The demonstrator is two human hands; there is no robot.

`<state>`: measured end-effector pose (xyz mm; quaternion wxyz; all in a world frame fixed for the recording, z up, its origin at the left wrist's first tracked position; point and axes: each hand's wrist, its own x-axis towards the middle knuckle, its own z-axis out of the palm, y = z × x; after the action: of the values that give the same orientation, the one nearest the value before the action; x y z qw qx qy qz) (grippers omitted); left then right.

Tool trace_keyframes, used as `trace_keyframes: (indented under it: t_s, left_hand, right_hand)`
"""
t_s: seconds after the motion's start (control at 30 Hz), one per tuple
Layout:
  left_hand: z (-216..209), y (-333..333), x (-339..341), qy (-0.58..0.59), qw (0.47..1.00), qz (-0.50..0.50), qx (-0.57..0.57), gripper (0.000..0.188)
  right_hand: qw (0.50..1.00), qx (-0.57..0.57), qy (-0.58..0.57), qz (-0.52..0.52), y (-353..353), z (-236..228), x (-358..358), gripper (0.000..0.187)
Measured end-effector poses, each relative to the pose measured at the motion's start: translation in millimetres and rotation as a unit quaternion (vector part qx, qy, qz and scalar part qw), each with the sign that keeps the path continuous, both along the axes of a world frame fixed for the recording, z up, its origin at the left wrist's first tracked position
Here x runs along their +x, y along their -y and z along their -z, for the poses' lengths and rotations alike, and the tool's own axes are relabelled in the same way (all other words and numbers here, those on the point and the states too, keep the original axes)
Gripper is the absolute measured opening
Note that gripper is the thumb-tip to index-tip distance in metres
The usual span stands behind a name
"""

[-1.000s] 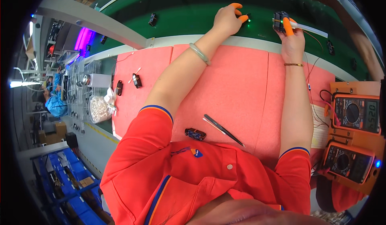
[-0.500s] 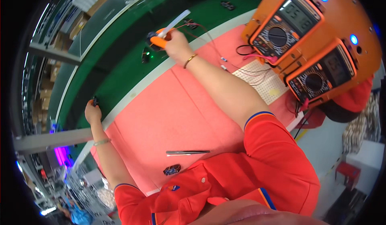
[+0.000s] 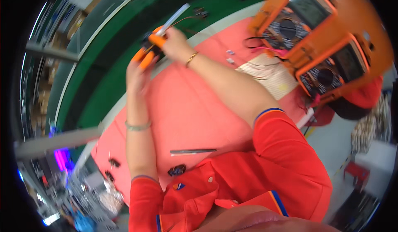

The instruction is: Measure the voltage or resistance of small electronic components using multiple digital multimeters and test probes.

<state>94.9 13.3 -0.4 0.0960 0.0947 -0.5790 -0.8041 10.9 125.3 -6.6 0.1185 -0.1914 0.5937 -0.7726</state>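
Orange finger covers show on both my hands above the green belt (image 3: 93, 93). My right hand (image 3: 176, 45) is closed round a slim white stick-like tool (image 3: 176, 16), its free end pointing up and right. A small dark part, probably a circuit board (image 3: 148, 42), sits at those fingertips. My left hand (image 3: 137, 72) comes up close beside it, its covered fingertips at the part's lower edge. Motion blur hides whether they grip it. Tweezers (image 3: 192, 151) and another small dark board (image 3: 177, 170) lie on the pink mat (image 3: 186, 120) near my body.
Two orange multimeters (image 3: 288, 26) (image 3: 325, 76) stand in an orange holder at the right, with thin wires running to a pale perforated board (image 3: 269, 76). More dark boards (image 3: 200, 12) lie on the belt. Small dark parts (image 3: 114, 162) are at the mat's left edge.
My left hand has moved right from the belt's left side to my right hand. The right hand has shifted slightly left. The board with a green light no longer shows below it.
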Motion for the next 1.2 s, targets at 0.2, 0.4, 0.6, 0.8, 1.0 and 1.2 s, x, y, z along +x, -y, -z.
trace_keyframes:
  t_s: [0.2,0.4,0.6,0.8,1.0,1.2]
  left_hand:
    - [2.8,15.3,4.5,-0.02,0.996,-0.063,0.057,0.031]
    - [-1.9,8.1,7.6,0.02,0.996,-0.086,0.028,0.03]
    - [-3.9,6.4,6.7,0.018,0.995,-0.096,0.033,0.027]
    - [-2.5,9.4,5.7,-0.05,0.988,-0.117,-0.085,0.024]
    - [-20.3,8.1,13.8,-0.129,0.989,0.045,0.048,0.022]
    - [-20.5,8.8,13.4,-0.13,0.971,0.04,0.197,0.017]
  right_hand:
    - [0.999,-0.002,-0.023,-0.026,1.0,-11.1,1.5,0.02]
    - [0.999,-0.007,-0.007,-0.051,4.6,-7.7,13.5,0.022]
    - [0.993,0.032,0.014,-0.117,4.2,-3.4,10.2,0.025]
    - [0.997,-0.031,-0.04,-0.06,-4.6,-9.6,0.4,0.027]
    - [0.995,-0.038,0.086,0.018,-11.5,-1.0,-15.8,0.026]
    - [0.998,-0.019,0.052,-0.007,-8.4,1.4,-13.6,0.026]
